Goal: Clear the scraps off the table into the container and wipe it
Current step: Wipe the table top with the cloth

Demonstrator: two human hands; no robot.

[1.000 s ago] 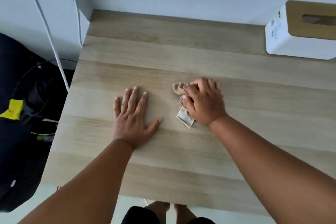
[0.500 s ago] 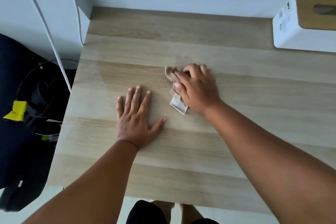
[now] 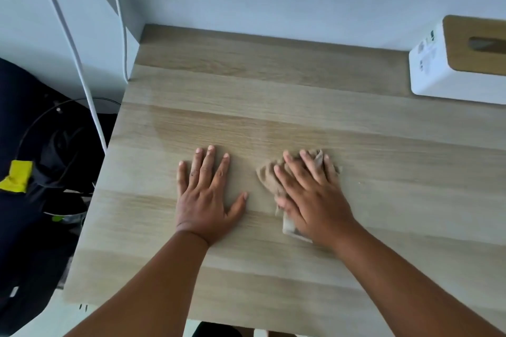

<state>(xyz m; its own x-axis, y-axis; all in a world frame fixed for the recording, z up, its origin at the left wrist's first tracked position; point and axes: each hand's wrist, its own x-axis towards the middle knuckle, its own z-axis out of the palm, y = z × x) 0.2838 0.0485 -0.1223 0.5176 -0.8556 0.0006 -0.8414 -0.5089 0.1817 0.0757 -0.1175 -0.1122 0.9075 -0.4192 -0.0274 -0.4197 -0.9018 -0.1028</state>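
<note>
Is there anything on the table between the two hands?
No. In the head view, only bare wood of the table lies between the left hand and the right hand pressing the cloth.

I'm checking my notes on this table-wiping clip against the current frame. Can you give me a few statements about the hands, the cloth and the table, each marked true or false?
1. The right hand presses a tan cloth flat against the table. True.
2. The left hand holds a second cloth. False: it lies flat on the bare wood, palm down, holding nothing.
3. A white box with a wooden top stands at the table's far right, near the wall. True.
4. The two hands overlap on the cloth. False: they lie side by side with bare wood between them.
5. White cables hang left of the table. True.
</note>
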